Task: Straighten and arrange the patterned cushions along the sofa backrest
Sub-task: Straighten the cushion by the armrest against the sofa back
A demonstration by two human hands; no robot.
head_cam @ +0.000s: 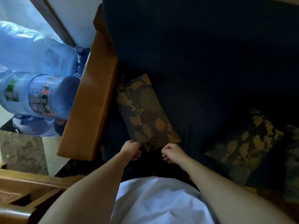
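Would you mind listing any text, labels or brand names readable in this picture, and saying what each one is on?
Water jug label: green, white and red print with one red character-like mark, too blurred to read.
Left cushion: gold floral pattern only, no text.
Right cushion: gold floral pattern only, no text.
Nothing else carries legible writing.

The sofa [202,54] has dark navy upholstery and a tan wooden armrest [92,101] running along its left side. Two patterned cushions lie directly on the dark fabric. The nearer cushion [145,113], dark with gold floral shapes, lies just beside the armrest, its long side angled away from it. The second cushion [244,146], in the same pattern, lies to the right, apart from the first, with bare navy fabric between them. Its right edge meets something dark and indistinct.
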